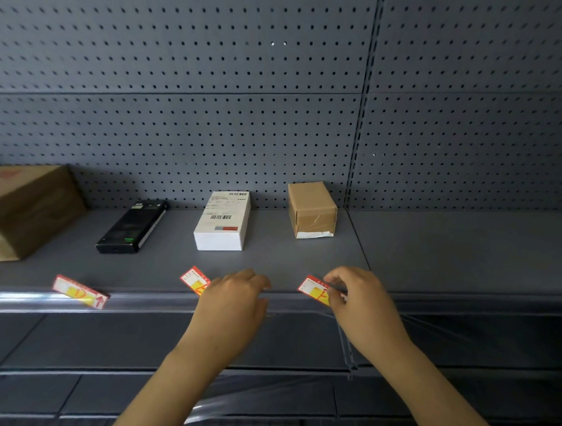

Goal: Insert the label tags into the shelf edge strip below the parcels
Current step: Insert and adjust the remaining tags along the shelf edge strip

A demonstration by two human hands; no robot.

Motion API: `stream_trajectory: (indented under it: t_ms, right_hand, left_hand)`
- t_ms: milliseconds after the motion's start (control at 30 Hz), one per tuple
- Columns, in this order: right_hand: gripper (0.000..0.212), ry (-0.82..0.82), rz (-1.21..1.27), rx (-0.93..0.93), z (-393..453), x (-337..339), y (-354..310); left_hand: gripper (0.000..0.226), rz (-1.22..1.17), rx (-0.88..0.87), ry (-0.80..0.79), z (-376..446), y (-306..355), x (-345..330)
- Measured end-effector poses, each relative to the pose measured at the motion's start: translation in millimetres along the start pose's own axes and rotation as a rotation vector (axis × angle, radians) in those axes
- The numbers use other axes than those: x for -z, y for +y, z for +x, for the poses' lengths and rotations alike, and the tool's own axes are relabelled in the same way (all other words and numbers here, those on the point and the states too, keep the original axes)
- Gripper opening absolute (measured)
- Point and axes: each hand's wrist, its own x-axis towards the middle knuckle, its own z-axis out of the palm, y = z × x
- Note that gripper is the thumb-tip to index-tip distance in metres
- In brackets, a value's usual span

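Tag (313, 289) pinched in right grip (355, 293) at strip (142, 302).

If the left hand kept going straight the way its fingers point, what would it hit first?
Probably nothing soon: the left hand points up and right over bare shelf, through the gap between the white box and the brown box. The pegboard would come first, though depth is unclear.

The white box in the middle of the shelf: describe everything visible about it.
The white box is a flat rectangular carton that looks like smooth card. It lies flat on the grey shelf, its long side running toward the pegboard. A shipping label with barcodes and fine print, too small to read, covers its top, with a grey and red stripe near the front edge. Its front face is plain white. Nothing else touches it.
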Motion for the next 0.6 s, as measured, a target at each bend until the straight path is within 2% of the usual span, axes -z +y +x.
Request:
stream_trajectory:
  t_ms: [433,600]
  right_hand:
    - [0.015,-0.056,0.02,0.03,1.5,-39.3,-65.4]
    - [0.018,-0.102,-0.039,0.004,-1.6,-63.6,-93.5]
  left_hand:
    - [0.023,-0.004,0.028,0.005,-17.2,-70.8,15.6]
    - [0.029,-0.016,0.03,-0.008,-22.5,-105.2,23.7]
